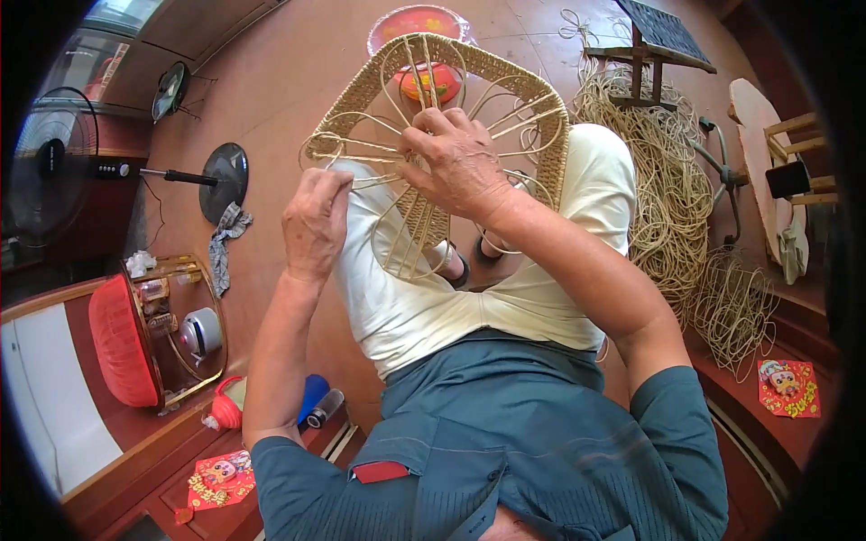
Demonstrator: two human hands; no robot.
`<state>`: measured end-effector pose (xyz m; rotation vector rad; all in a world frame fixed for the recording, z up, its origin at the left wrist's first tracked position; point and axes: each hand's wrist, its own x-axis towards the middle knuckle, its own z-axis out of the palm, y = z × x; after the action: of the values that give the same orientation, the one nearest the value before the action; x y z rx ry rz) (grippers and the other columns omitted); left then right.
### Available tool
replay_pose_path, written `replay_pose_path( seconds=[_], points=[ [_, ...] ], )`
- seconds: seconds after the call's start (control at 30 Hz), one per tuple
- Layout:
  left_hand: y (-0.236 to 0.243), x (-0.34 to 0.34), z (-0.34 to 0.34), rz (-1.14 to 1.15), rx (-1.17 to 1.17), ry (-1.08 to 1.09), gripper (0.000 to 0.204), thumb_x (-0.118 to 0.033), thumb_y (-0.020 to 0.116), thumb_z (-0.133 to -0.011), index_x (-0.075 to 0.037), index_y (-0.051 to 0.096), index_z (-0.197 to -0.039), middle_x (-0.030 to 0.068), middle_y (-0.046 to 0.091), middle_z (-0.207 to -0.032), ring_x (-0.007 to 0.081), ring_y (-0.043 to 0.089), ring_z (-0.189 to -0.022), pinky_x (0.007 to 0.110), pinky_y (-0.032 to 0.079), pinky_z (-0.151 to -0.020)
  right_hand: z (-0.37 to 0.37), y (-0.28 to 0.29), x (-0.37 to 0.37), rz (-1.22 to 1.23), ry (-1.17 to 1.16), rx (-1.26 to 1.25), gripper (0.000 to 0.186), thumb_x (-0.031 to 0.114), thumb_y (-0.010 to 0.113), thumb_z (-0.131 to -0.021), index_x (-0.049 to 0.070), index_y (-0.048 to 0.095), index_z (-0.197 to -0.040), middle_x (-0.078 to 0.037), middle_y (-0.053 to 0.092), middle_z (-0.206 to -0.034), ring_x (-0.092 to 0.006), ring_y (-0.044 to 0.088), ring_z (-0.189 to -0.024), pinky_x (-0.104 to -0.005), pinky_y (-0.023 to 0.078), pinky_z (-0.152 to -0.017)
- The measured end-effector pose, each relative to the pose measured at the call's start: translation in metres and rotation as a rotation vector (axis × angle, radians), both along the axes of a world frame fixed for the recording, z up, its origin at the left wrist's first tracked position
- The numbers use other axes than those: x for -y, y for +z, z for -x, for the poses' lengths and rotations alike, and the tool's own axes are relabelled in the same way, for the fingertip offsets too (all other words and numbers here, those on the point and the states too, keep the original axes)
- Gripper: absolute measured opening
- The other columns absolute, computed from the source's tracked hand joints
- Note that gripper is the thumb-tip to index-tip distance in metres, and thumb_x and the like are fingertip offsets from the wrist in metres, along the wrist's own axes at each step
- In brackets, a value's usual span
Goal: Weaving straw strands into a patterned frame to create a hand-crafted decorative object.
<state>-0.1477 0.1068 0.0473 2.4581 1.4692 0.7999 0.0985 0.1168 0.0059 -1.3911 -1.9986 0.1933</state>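
A straw-coloured woven basket frame (532, 86), with a braided rim and looped spokes meeting at its middle, is held above my knees. My left hand (316, 216) is at its left corner, thumb and fingers pinched on a thin loop of cord (330, 144). Across the middle lies my right hand (456, 162), its fingers curled round the spokes near the centre; its fingertips are partly hidden. A woven strip (422, 221) shows below the right hand, between my legs.
A large heap of loose cord (667, 189) covers the floor at right, beside a small stool (654, 45). A red basin (419, 20) stands ahead. At left are a standing fan (54, 158), its base (225, 183) and a grey cloth (227, 243).
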Motion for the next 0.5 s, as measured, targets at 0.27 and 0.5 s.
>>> replay_pose_path(
  seconds=[0.27, 0.5],
  points=[
    [0.001, -0.001, -0.009, -0.059, -0.371, -0.129, 0.018, -0.009, 0.075, -0.091, -0.008, 0.072, -0.109, 0.0081, 0.071, -0.119, 0.0326, 0.064, -0.116, 0.043, 0.048, -0.101, -0.001, -0.001, 0.001, 0.032, 0.006, -0.003, 0.02, 0.033, 0.078, -0.092, 0.017, 0.074, -0.104, -0.003, 0.065, -0.116, -0.0294, 0.063, -0.112, -0.0473, 0.051, -0.094],
    [-0.014, -0.009, -0.011, -0.112, -0.374, -0.15, 0.016, -0.01, 0.077, -0.091, -0.008, 0.069, -0.105, 0.0094, 0.07, -0.117, 0.0334, 0.065, -0.113, 0.047, 0.052, -0.1, -0.004, -0.004, -0.001, -0.066, 0.026, -0.024, 0.018, 0.031, 0.076, -0.092, 0.017, 0.074, -0.103, -0.003, 0.066, -0.111, -0.0283, 0.065, -0.107, -0.0469, 0.052, -0.086]
  ],
)
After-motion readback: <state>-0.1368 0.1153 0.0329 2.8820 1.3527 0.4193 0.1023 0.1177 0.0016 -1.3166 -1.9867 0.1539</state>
